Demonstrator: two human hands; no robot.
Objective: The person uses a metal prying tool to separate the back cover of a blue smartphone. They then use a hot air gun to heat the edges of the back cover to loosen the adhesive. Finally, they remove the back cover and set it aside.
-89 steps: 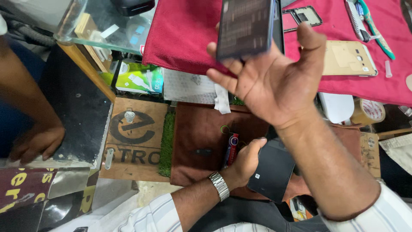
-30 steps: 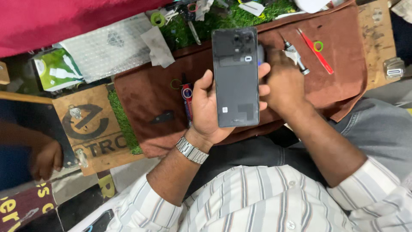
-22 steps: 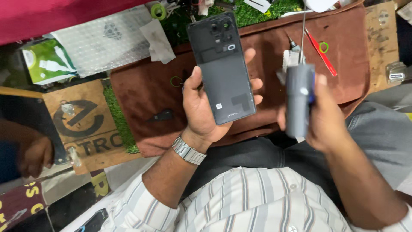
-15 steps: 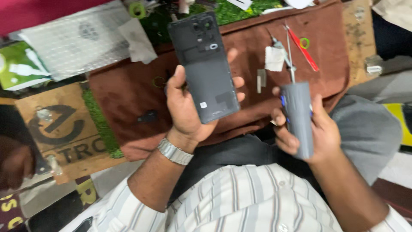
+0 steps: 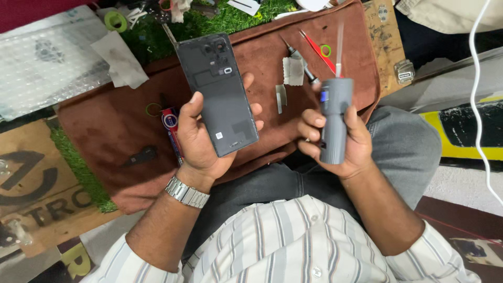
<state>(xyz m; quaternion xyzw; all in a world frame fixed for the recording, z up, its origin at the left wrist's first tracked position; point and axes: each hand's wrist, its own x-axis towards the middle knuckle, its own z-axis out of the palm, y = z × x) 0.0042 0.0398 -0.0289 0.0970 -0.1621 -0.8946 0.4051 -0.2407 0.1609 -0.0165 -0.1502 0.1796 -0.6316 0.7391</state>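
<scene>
Dark grey phone [image 5: 220, 94], back up, gripped in left hand [image 5: 201, 141] w/ fingers wrapped round its edges; right hand [image 5: 340, 141] clenched round grey electric screwdriver [image 5: 334, 118], near the brown mat [image 5: 110, 120].
</scene>
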